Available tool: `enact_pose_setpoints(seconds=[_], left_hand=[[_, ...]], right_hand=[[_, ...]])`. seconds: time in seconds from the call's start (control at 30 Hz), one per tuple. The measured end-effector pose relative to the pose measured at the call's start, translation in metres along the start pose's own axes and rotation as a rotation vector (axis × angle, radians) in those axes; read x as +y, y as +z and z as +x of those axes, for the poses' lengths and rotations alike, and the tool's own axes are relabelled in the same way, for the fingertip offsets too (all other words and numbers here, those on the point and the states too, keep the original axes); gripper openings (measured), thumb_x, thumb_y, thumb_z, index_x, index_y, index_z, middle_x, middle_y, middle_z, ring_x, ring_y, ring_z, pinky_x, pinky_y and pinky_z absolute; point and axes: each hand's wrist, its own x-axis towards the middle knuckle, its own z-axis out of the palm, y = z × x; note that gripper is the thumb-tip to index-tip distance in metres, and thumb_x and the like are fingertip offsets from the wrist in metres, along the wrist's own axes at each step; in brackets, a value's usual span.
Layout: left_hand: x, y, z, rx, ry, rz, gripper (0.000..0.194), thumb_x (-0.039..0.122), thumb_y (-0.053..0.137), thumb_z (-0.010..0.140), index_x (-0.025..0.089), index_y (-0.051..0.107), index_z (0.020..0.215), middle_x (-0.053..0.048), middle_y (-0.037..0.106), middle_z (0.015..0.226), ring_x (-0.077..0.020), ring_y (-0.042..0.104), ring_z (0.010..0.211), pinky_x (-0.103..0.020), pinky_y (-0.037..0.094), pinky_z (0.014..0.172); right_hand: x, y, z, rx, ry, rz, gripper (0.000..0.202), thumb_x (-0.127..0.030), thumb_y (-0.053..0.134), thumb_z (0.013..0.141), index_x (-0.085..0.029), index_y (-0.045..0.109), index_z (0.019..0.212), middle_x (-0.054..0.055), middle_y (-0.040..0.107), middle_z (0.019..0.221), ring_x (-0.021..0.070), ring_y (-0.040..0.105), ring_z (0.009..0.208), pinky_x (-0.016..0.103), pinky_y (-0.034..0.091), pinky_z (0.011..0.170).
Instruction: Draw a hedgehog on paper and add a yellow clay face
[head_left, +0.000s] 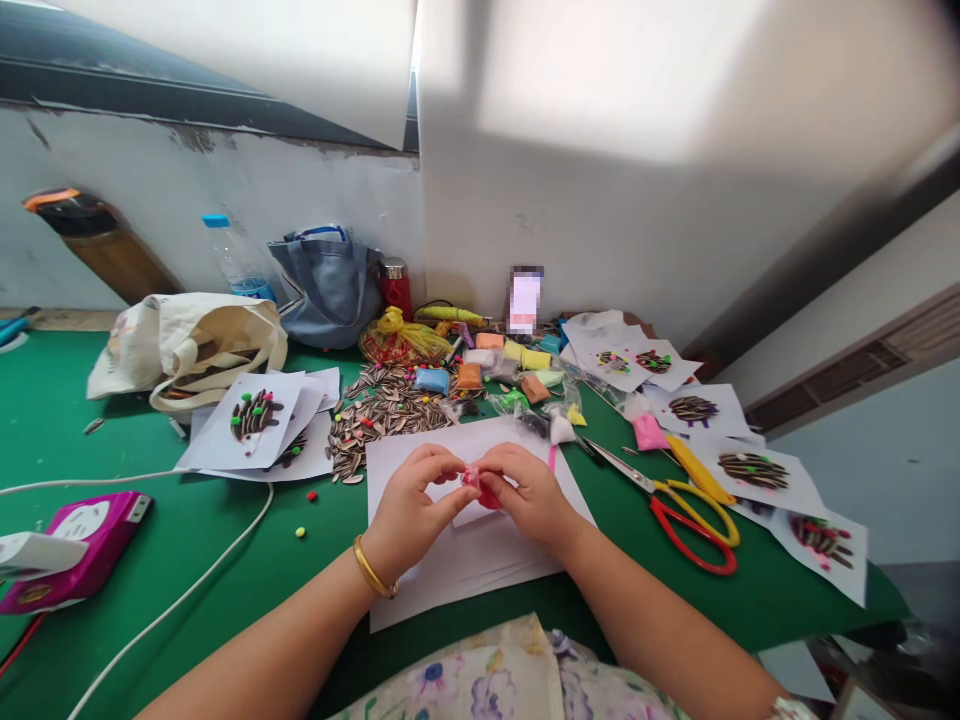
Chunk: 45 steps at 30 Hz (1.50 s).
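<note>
Between both hands, a red piece in a fingertip pinch

Over the white paper (420, 590), the left hand (420, 495) and right hand (529, 495) meet, thumbs and fingers closed on the red piece (489, 491), apparently partly in clear wrap. The step looks like working it with the fingertips; whether they pull, squeeze or unwrap, I cannot tell. The next move would call for a firm, light pinch from both sides. Striped seeds (390, 408) lie beyond the left hand, coloured packets (470, 377) ahead of both, scissors (660, 490) right of the right hand.
</note>
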Motion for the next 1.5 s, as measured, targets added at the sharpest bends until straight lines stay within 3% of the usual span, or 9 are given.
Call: enact_pose_setpoints(seconds=[0.17,0.33,0.53,0.97,1.3,1.5], left_hand=[[0.0,-0.001,0.0,-0.001,0.041,0.017,0.014,0.027,0.06,0.092,0.024,0.072,0.1,-0.003,0.061,0.092,-0.016,0.059,0.088,-0.029,0.049,0.08],[-0.003,-0.003,0.0,-0.035,0.06,0.023,0.017,0.026,0.064,0.09,0.027,0.072,0.105,-0.002,0.061,0.089,-0.0153,0.059,0.085,-0.028,0.049,0.078],[-0.004,-0.006,0.001,-0.058,0.105,0.042,0.015,0.023,0.063,0.091,0.026,0.073,0.101,-0.001,0.061,0.086,-0.0139,0.059,0.081,-0.026,0.049,0.074],[-0.005,-0.018,0.008,-0.112,0.502,0.337,0.018,0.018,0.061,0.091,0.028,0.071,0.103,-0.001,0.064,0.082,-0.0148,0.057,0.078,-0.032,0.042,0.076],[-0.003,-0.013,0.003,-0.102,0.373,0.325,0.01,0.017,0.056,0.091,0.022,0.064,0.095,-0.005,0.064,0.09,-0.0185,0.057,0.086,-0.034,0.045,0.082],[-0.004,-0.013,0.003,-0.105,0.367,0.335,0.009,0.017,0.057,0.09,0.022,0.064,0.094,-0.005,0.064,0.09,-0.0188,0.057,0.087,-0.034,0.045,0.082]], right_hand=[[-0.001,-0.001,0.001,-0.008,-0.011,0.012,0.017,-0.024,0.05,0.099,-0.023,0.067,0.098,0.004,0.069,0.088,0.0177,0.061,0.089,0.034,0.048,0.085],[0.002,-0.003,0.0,0.003,0.0,0.002,0.017,-0.026,0.05,0.099,-0.023,0.067,0.098,0.004,0.068,0.089,0.0181,0.06,0.089,0.034,0.048,0.084],[0.002,-0.004,0.0,-0.068,0.025,0.006,0.019,-0.028,0.051,0.098,-0.023,0.068,0.093,0.005,0.067,0.087,0.0185,0.06,0.088,0.034,0.048,0.084],[0.006,-0.004,-0.002,-0.169,0.152,0.077,0.016,-0.021,0.055,0.094,-0.021,0.071,0.09,0.003,0.068,0.086,0.0157,0.062,0.084,0.028,0.048,0.079],[0.001,-0.009,0.002,-0.162,0.191,0.109,0.017,-0.023,0.055,0.092,-0.02,0.071,0.089,0.004,0.069,0.087,0.0163,0.063,0.083,0.029,0.049,0.079],[0.002,-0.008,0.001,-0.164,0.22,0.117,0.016,-0.021,0.055,0.091,-0.02,0.071,0.088,0.003,0.069,0.087,0.016,0.063,0.083,0.028,0.049,0.079]])
